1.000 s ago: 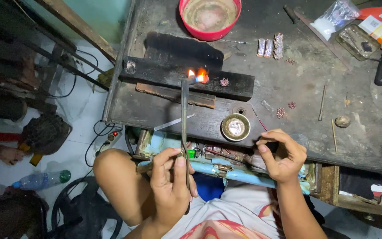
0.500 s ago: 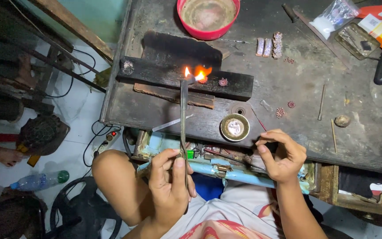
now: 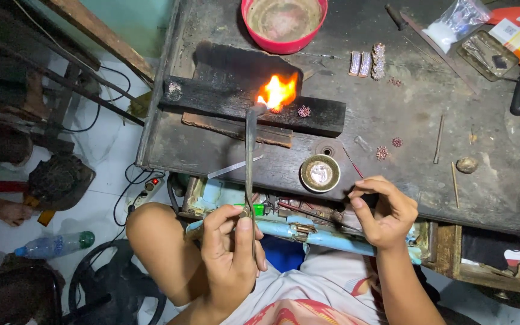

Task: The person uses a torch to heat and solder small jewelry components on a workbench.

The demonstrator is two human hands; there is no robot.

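Gripping a long metal torch (image 3: 250,162), the left hand (image 3: 231,259) aims its tip at a charred wooden block (image 3: 236,102) on the tabletop (image 3: 404,174); an orange flame (image 3: 277,92) burns there, just beside a small round ornament (image 3: 304,111). The right hand (image 3: 384,212) pinches a thin rod (image 3: 308,212) (fingers curled). A small metal bowl (image 3: 320,173) sits near the tabletop's front edge.

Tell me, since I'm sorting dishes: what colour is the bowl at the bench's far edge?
Red bowl, seen in the head view.
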